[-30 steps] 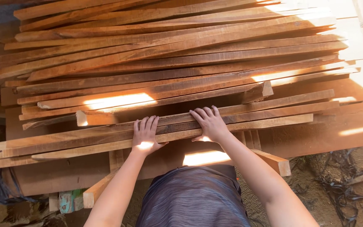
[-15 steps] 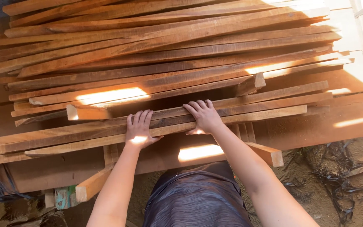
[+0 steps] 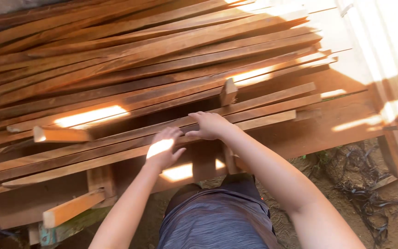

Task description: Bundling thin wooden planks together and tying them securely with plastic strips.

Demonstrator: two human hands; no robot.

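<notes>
Below the left end of the front slat (image 3: 130, 152), at the frame's bottom corner: one small greenish carton (image 3: 47, 235), partly hidden, markings unreadable; a pale offcut (image 3: 72, 207) juts out above it. No other packages or signs visible.

Left hand (image 3: 164, 150): fingers spread loosely, lying at the front slat's near edge, gripping nothing.

Right hand (image 3: 210, 125): just right of the left, fingers curled over the same slat, seemingly clasping its far edge.

Front slat: long, reddish, nearest in the stack of wooden slats (image 3: 153, 60) on a plank bench (image 3: 318, 133).

Step, as judged: getting hold of one slat. The next move likely calls for both hands to close and slide it clear without disturbing its neighbours.
</notes>
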